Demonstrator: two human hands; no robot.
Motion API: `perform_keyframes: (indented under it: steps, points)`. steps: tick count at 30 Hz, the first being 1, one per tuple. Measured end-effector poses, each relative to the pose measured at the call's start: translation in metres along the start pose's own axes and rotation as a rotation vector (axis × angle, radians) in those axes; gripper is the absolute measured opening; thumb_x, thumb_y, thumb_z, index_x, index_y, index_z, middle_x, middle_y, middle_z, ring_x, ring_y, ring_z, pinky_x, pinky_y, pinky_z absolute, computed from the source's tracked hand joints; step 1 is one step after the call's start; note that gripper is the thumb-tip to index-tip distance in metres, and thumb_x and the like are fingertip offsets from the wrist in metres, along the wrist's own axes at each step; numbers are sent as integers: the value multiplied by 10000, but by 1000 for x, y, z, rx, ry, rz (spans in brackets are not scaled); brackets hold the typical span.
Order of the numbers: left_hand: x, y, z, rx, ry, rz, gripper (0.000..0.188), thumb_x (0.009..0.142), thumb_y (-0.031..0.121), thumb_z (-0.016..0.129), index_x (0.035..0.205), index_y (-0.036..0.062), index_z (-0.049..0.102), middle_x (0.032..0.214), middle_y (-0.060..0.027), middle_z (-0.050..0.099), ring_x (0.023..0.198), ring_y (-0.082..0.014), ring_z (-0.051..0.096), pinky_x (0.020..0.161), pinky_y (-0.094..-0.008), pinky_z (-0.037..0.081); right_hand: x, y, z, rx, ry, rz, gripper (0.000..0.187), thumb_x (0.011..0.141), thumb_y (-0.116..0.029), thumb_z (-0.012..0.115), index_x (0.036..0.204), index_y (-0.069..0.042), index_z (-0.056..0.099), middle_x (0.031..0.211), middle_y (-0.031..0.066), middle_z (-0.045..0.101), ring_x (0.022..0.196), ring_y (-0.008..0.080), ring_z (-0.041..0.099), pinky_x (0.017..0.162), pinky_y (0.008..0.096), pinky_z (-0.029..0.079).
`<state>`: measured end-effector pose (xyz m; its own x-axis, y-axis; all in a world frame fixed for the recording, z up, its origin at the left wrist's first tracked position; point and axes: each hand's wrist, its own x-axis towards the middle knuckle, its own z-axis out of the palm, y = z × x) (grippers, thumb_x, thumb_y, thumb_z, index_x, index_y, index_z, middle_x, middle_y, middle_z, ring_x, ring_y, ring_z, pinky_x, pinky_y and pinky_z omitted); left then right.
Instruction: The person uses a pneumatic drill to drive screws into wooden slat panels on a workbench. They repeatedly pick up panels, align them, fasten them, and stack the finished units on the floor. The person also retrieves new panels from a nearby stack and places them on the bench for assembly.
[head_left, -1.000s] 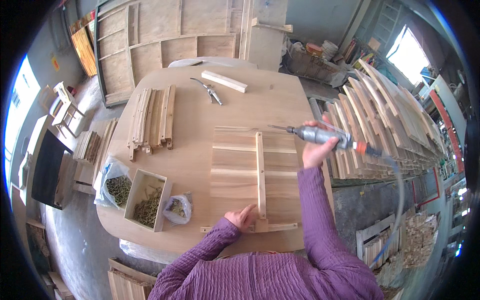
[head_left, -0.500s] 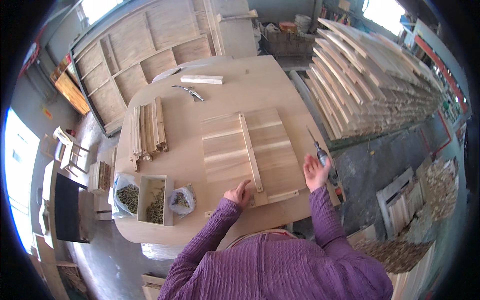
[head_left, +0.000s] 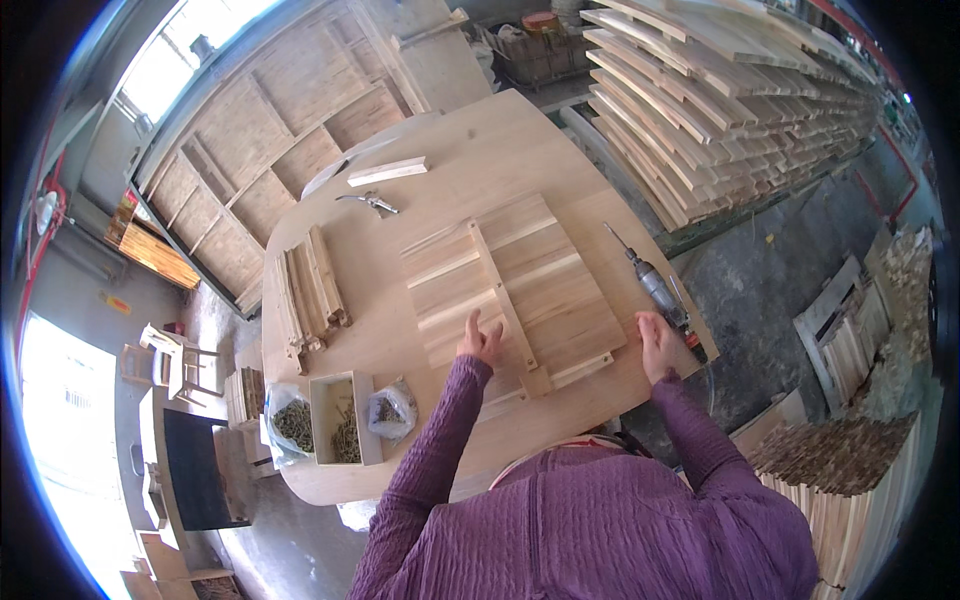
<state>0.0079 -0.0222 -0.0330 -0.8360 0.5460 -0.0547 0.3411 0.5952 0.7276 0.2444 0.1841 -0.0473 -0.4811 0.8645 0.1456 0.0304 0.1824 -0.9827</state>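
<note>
Panel (head_left: 560, 270) is lying flat on the table (head_left: 380, 260), batten (head_left: 500, 295) running across it, and I'm guessing it's being positioned, since the driver (head_left: 655, 285) is sitting loose near the right hand (head_left: 657, 345). Shifting it would probably be calling for both hands on its edges. Left hand (head_left: 480, 343) is sitting over the panel's near-left part, loosely open, gripping nothing. Right hand is resting half-curled beside the near-right corner; can't tell if it's pinching anything.

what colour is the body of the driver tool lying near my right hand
Mostly grey; the driver tool shows best in the head view.
</note>
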Motion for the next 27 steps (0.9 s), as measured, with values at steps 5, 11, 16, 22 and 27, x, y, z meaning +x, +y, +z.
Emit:
perform_keyframes:
  steps: [5, 11, 16, 22, 27]
  points:
    - [68, 26, 19, 332, -8, -165, 852, 697, 557, 589, 1320, 91, 243, 742, -150, 622, 673, -312, 614, 650, -403, 482, 2, 5, 1, -91, -22, -75, 215, 860, -214, 535, 969, -33, 571, 854, 41, 567, 758, 112, 543, 646, 235, 437]
    - [95, 33, 27, 407, -94, -139, 918, 672, 427, 602, 1366, 75, 116, 1008, -214, 591, 939, -364, 569, 816, -420, 455, -2, 19, 0, -104, -20, -57, 170, 833, -209, 558, 874, -46, 583, 714, 36, 552, 657, 127, 533, 575, 246, 414]
    - [107, 43, 35, 331, -76, -149, 796, 661, 336, 594, 1322, 91, 223, 984, -214, 597, 918, -366, 576, 809, -425, 456, -6, 27, -4, -108, -5, -8, 165, 826, -201, 559, 845, -39, 580, 713, 59, 549, 644, 145, 533, 567, 258, 413]
    - [131, 13, -13, 1, 37, 23, 729, 643, 314, 640, 1251, 41, 344, 922, -216, 612, 852, -352, 601, 748, -385, 478, -7, 24, 2, 22, -69, 16, 165, 827, -188, 567, 860, -27, 582, 721, 42, 551, 649, 117, 525, 572, 247, 418]
    - [123, 49, -62, -840, 61, 87, 500, 742, 106, 570, 1201, -29, 425, 881, -81, 597, 768, -180, 587, 693, -289, 477, -5, 28, -2, 41, -53, 57, 175, 828, -186, 581, 864, -15, 583, 743, 22, 553, 668, 83, 515, 587, 223, 422]
